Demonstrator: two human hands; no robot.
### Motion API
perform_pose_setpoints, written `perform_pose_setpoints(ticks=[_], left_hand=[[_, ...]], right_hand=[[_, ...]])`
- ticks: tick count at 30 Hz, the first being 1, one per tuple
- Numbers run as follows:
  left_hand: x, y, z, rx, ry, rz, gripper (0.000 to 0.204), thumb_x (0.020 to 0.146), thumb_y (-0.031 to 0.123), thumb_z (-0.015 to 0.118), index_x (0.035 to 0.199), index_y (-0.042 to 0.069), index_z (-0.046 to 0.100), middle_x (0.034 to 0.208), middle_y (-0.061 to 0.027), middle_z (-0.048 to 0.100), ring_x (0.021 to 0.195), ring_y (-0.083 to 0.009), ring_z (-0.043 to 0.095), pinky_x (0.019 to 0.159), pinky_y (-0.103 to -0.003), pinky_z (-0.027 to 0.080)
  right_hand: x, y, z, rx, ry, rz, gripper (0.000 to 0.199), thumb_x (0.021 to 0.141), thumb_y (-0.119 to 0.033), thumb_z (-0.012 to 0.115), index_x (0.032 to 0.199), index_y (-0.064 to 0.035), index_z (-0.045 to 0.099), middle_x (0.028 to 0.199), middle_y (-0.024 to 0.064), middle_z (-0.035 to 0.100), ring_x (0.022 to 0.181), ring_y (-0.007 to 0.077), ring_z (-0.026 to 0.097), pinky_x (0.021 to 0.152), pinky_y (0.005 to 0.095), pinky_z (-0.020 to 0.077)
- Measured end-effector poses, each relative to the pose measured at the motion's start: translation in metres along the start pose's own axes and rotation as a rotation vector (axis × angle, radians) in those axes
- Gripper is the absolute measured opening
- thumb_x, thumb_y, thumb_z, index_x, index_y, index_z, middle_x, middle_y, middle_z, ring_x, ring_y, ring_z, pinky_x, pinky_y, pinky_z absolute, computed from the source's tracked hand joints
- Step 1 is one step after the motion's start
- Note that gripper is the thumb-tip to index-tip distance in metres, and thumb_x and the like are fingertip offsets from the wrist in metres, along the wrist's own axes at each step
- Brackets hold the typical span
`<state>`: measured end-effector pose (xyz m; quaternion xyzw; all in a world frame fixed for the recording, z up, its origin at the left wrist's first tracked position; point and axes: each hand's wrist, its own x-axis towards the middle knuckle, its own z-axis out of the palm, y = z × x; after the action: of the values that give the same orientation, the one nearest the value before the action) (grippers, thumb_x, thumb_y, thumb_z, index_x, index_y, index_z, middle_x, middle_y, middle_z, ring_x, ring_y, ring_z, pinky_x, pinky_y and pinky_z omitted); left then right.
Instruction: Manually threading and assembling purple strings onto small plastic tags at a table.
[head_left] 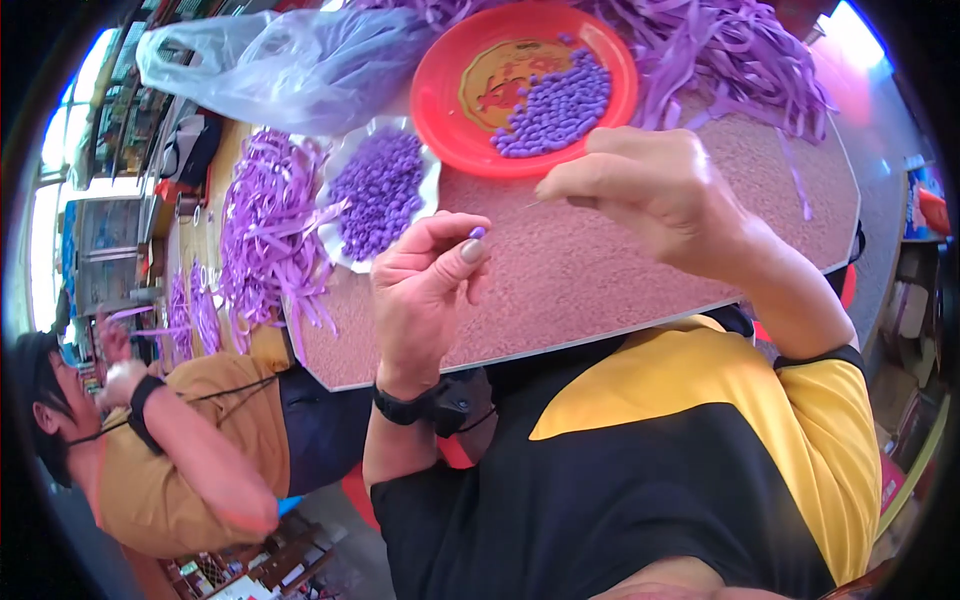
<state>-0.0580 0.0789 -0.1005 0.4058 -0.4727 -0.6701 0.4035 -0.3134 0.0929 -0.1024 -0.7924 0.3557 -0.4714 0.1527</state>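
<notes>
Bead: small, purple, rounded

Speckled table: red plate, ribbons

Left hand pinching a purple bead over the worktop, right hand pinching a thin needle, red plate of beads at far edge, ribbon strips near left corner

Small purple bead – pinched at left-hand fingertips, thin needle in right-hand pinch, approx level, tip near bead
</notes>
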Motion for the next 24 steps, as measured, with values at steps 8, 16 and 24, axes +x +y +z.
perform_pose_setpoints(ticks=[8,16,24], left_hand=[[0.020,-0.012,0.031,-0.131,-0.098,-0.003,0.021,0.095,0.010,0.065,0.110,-0.004,0.066,0.086,-0.0083,0.067,0.069,-0.0125,0.061,0.056,-0.024,0.047],[0.019,-0.010,0.034,-0.151,-0.130,0.039,0.022,0.097,0.012,0.062,0.111,-0.004,0.065,0.086,-0.0086,0.067,0.071,-0.0132,0.061,0.057,-0.025,0.047],[0.019,-0.012,0.034,-0.160,-0.143,0.049,0.022,0.098,0.012,0.060,0.112,-0.004,0.065,0.089,-0.0088,0.067,0.072,-0.0135,0.061,0.057,-0.026,0.047]], right_hand=[[-0.002,-0.002,-0.002,-0.079,0.029,0.064,0.022,0.081,0.004,0.067,0.102,-0.0056,0.071,0.074,0.0114,0.060,0.067,0.0295,0.063,0.056,0.0372,0.0484],[-0.003,-0.002,-0.005,-0.158,0.034,0.058,0.020,0.081,0.002,0.068,0.099,-0.0069,0.072,0.072,0.0106,0.059,0.065,0.0298,0.062,0.054,0.0393,0.0473],[-0.003,-0.004,-0.008,-0.197,-0.048,0.124,0.031,0.076,-0.004,0.064,0.104,-0.0154,0.071,0.080,0.0085,0.063,0.077,0.0310,0.066,0.061,0.0442,0.0495]])
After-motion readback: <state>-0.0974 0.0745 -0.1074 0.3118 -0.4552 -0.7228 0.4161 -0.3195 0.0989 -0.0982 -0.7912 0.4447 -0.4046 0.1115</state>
